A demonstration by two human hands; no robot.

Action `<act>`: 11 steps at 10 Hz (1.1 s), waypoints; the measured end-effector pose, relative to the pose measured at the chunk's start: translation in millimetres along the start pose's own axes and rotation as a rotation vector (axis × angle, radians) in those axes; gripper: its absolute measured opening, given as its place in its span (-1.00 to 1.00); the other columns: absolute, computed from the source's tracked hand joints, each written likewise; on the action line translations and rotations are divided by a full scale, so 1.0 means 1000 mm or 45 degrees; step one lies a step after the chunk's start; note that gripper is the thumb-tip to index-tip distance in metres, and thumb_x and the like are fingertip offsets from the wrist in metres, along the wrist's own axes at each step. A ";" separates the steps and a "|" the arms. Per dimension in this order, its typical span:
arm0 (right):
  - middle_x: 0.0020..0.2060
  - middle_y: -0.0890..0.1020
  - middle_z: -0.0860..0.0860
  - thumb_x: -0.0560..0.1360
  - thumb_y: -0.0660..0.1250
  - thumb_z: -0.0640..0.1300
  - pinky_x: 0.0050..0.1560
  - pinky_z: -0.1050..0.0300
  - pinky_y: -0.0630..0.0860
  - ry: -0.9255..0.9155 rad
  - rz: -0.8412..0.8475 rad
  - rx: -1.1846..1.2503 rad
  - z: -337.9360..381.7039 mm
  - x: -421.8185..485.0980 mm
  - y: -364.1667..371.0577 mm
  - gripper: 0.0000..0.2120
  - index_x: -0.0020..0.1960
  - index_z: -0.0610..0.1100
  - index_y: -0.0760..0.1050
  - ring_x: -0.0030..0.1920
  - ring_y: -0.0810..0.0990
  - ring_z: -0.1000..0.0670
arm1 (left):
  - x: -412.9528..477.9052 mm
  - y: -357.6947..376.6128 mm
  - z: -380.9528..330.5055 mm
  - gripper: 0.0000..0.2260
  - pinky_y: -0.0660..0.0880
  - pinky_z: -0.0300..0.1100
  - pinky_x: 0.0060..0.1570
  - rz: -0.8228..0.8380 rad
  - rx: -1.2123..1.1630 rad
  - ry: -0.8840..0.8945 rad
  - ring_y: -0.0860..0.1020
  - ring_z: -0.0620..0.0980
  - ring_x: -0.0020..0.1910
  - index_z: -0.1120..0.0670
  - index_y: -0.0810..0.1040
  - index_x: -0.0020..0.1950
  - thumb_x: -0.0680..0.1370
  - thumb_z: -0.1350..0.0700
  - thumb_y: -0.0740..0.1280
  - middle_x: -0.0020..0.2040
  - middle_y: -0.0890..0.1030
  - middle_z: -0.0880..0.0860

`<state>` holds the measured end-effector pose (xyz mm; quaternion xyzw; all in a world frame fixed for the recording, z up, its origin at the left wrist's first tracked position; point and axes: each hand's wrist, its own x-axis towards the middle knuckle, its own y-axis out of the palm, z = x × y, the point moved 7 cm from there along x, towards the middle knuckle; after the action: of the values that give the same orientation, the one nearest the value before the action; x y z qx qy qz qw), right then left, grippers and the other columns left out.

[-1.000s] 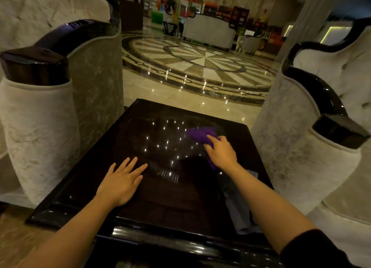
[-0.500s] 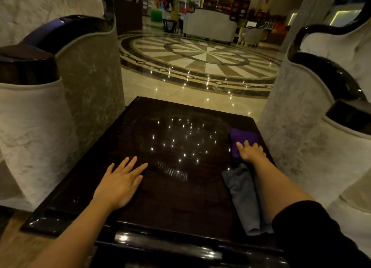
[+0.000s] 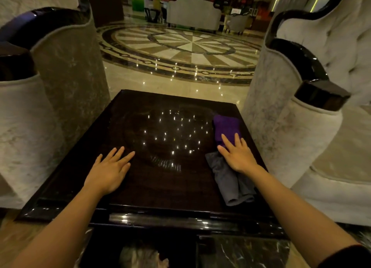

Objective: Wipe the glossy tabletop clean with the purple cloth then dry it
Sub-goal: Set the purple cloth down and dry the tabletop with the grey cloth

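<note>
dark glossy square tabletop [image 3: 170, 187] stands between two pale upholstered armchairs [image 3: 60, 87]. left hand [image 3: 109, 170] lies flat on the near-left surface, fingers spread, gripping nothing. right hand [image 3: 237, 156] lies open, palm down, at the right edge, fingertips on the folded purple cloth [image 3: 225, 127], heel on a crumpled grey cloth [image 3: 230, 185]. purple cloth sits at the far-right edge, touching the grey cloth nearer the person.

Head view, angled down, close over tabletop [image 3: 160, 187]
</note>
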<state>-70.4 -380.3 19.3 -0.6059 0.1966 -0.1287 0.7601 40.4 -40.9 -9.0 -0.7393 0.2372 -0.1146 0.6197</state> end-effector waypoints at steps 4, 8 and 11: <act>0.49 -0.13 -0.18 0.43 0.04 0.35 0.44 -0.17 -0.13 0.145 -0.036 0.170 -0.005 -0.046 0.028 -0.25 0.43 0.10 -0.24 0.48 -0.13 -0.19 | -0.004 -0.002 -0.002 -0.58 -0.11 0.07 0.45 0.011 0.030 0.012 -0.11 0.02 0.51 -0.12 -0.06 0.47 0.61 -0.05 -0.10 0.54 -0.05 0.04; 0.49 -0.13 -0.17 0.44 0.06 0.33 0.45 -0.16 -0.12 0.081 -0.055 0.152 0.042 -0.029 0.041 -0.22 0.45 -0.01 -0.22 0.48 -0.13 -0.19 | -0.004 0.001 -0.001 -0.59 -0.13 0.06 0.45 0.012 0.000 0.038 -0.12 0.03 0.51 -0.11 -0.05 0.47 0.61 -0.05 -0.11 0.54 -0.06 0.03; 0.50 -0.08 -0.12 0.53 0.14 0.05 0.45 -0.01 -0.14 -0.430 0.083 0.225 0.134 -0.041 0.056 -0.41 0.45 0.02 -0.08 0.48 -0.10 -0.11 | -0.004 0.003 0.000 -0.58 -0.14 0.06 0.45 0.014 0.012 0.036 -0.13 0.03 0.51 -0.12 -0.07 0.47 0.61 -0.06 -0.12 0.54 -0.07 0.03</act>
<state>-48.5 -232.2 -4.1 -0.5430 0.0737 -0.0176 0.8363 36.5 -40.0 -11.5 -0.7333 0.2493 -0.1227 0.6205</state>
